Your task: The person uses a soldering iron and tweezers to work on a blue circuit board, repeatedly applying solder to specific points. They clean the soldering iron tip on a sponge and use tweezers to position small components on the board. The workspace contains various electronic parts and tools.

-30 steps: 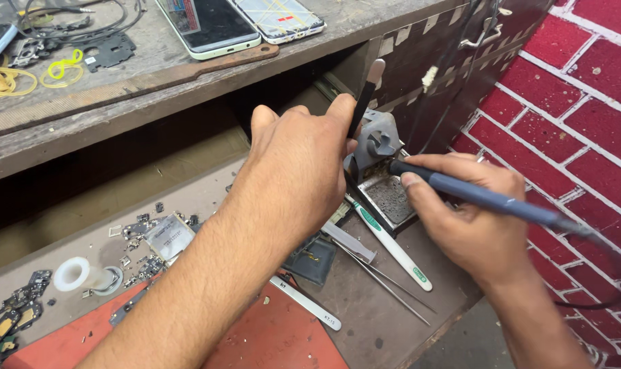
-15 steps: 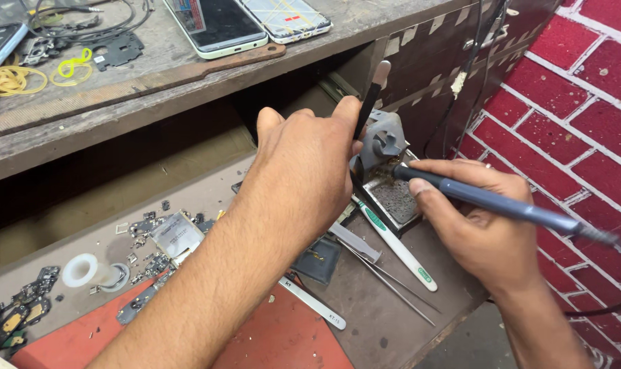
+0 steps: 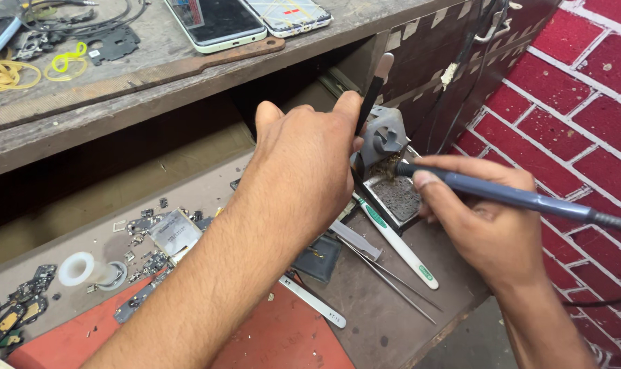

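Cluttered repair bench by red brick wall (image 3: 584, 89): soldering w/ both hands.
Right hand (image 3: 485, 229) closed round blue soldering iron (image 3: 508, 195), tip at grey stand (image 3: 385, 140); left hand (image 3: 307, 164) pinches dark thin tool (image 3: 373, 92) upright beside it. Tweezers (image 3: 385, 273), circuit boards (image 3: 23, 311), tape roll (image 3: 78, 268) lie untouched; how far along, can't tell.

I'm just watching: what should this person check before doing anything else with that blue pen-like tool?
1. Right hand grips the blue soldering iron firmly: ok.
2. Iron tip sits at the grey stand, above its cleaning pad: ok.
3. Left hand holds the thin dark tool securely: ok.
4. Left fingers safely away from the hot tip: cannot tell, the hand hides it.
5. White-and-green tool and tweezers lie away from the iron's cord: ok.
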